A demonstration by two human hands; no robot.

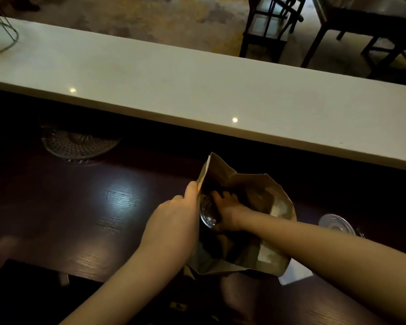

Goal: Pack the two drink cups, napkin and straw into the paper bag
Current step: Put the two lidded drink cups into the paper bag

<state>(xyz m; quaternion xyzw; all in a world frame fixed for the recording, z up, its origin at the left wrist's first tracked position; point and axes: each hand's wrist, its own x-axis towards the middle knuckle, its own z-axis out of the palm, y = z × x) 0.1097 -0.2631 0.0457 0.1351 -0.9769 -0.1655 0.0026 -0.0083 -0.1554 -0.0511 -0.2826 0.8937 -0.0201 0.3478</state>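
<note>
The paper bag [277,256] stands open on the dark worktop [85,207], just under the long white ledge. The left hand [174,221] has its grip closed on the bag's left edge and holds the mouth wide. The right hand [225,212] is down inside the bag, its grip wrapped round a clear drink cup [208,215], lid up, near the left wall.

The bag is thin and soft, so it could fold in or tip if the left hand lets go too soon. The cup could then lean and spill. If the right hand pulls out fast, it might catch the paper and drag the bag over.

Inside the bag I can see only this one cup. The bottom is too dark to tell if anything else is there. A second cup [335,225] sits outside, on the worktop just right of the bag, so it has not gone in yet. A white flat thing [295,273] pokes out under the bag's near right corner; it may be the napkin. I cannot see the straw
</note>
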